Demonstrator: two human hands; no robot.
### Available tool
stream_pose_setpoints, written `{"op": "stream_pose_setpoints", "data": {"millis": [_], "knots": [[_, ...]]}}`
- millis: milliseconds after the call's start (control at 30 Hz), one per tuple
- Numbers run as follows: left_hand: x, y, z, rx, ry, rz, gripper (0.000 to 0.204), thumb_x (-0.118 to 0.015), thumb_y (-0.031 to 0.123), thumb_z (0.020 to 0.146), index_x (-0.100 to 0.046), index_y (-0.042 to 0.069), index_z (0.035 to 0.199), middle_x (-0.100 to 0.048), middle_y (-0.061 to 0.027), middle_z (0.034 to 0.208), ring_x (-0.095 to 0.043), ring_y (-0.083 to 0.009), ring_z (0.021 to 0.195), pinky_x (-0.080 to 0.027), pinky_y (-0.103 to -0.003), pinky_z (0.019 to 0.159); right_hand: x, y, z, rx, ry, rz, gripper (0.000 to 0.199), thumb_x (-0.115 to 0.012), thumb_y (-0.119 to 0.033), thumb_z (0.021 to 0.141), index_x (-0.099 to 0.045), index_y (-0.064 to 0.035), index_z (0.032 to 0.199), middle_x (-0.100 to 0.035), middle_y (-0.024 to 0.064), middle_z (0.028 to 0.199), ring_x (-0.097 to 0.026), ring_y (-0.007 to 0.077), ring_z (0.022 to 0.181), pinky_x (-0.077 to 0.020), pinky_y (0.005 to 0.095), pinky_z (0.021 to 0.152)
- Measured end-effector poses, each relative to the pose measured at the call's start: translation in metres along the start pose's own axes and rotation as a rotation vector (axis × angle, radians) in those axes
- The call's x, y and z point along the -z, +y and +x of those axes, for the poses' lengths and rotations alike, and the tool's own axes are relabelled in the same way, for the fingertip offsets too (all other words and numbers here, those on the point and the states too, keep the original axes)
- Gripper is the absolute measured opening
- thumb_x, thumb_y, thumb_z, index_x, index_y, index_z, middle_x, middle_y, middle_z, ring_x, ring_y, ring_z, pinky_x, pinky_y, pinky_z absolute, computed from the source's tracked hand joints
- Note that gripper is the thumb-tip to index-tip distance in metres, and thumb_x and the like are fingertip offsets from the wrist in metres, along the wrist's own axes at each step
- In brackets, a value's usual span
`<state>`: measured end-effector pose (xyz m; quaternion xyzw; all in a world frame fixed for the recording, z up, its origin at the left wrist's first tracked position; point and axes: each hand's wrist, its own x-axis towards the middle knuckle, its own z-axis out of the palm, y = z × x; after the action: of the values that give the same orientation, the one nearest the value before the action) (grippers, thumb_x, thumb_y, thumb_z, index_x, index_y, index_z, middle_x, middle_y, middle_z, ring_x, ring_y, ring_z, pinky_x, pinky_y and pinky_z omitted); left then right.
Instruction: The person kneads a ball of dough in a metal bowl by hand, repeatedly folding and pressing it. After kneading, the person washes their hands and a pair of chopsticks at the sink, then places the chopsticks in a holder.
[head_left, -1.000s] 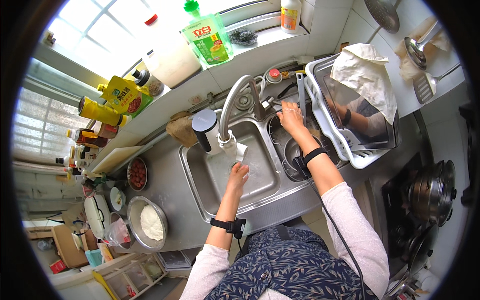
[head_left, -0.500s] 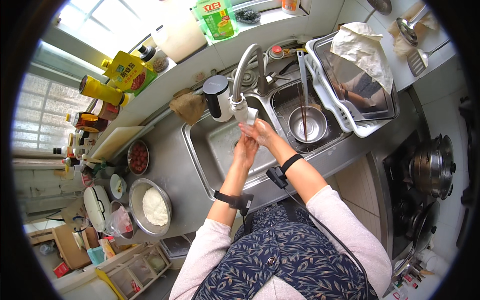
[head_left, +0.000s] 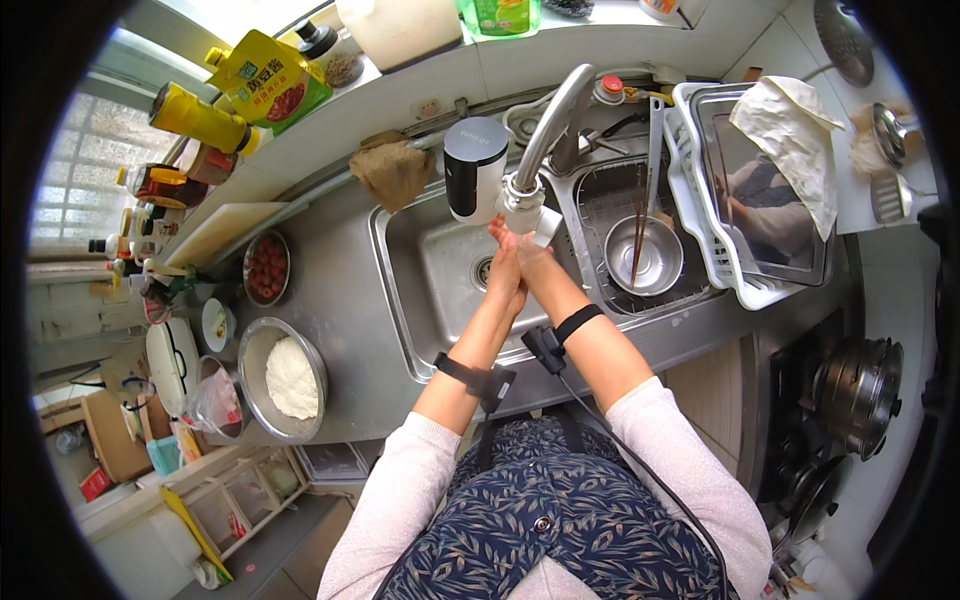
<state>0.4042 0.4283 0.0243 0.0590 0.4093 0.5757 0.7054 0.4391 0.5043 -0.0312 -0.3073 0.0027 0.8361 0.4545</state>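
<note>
Both my hands are pressed together beneath the white nozzle of the curved metal faucet, above the left sink basin. My left hand lies against my right hand, which is closed over it. The fingers overlap, so those of the left hand are partly hidden. Whether water runs over them is hard to make out. Just beyond the fingertips stands a black-and-white cylindrical device on the sink's far side. Black straps with small boxes circle both my wrists.
Right of the hands, a metal pot holding chopsticks sits in the second basin. A white rack with a lid and cloth stands beyond it. Leftward are a bowl of dough, a bowl of red fruit and a brown cloth.
My view has shifted, so the sink appears farther right and lower. My hands stay under the faucet, and the right one has moved from reaching across the left to closing against it.
</note>
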Motion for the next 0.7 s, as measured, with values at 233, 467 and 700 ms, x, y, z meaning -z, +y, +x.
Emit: {"op": "stream_pose_setpoints", "data": {"millis": [233,467,700], "knots": [[0.020,-0.014,0.003,-0.668,0.262,0.893,0.018,-0.056,0.007,0.088,-0.057,-0.001,0.104,-0.056,-0.0114,0.106,-0.055,-0.0183,0.096,-0.048,-0.028,0.075,-0.012,-0.025,0.002,0.120,-0.095,-0.313,0.065,-0.034,-0.067,0.089,-0.057,-0.0121,0.114,-0.063,0.0072,0.101,-0.060,0.0252,0.094,-0.0482,0.0417,0.084],[0.026,-0.004,-0.008,-0.548,0.135,0.882,0.014,-0.056,0.004,0.088,-0.058,0.000,0.102,-0.054,-0.0061,0.102,-0.056,-0.0143,0.093,-0.046,-0.026,0.077,0.000,-0.011,0.010,-0.211,0.134,-0.050,0.058,-0.033,-0.054,0.091,-0.034,-0.0124,0.131,-0.036,0.0118,0.134,-0.031,0.0348,0.125,-0.0270,0.0513,0.105],[0.025,0.008,-0.013,-0.768,0.186,1.053,0.014,-0.056,0.003,0.086,-0.058,0.001,0.100,-0.055,-0.0069,0.098,-0.056,-0.0158,0.091,-0.047,-0.027,0.075,0.041,0.009,0.028,-0.329,-0.067,-0.289,0.068,-0.028,-0.054,0.093,-0.013,-0.0123,0.144,-0.018,0.0133,0.151,-0.015,0.0358,0.140,-0.0185,0.0487,0.114]]}}
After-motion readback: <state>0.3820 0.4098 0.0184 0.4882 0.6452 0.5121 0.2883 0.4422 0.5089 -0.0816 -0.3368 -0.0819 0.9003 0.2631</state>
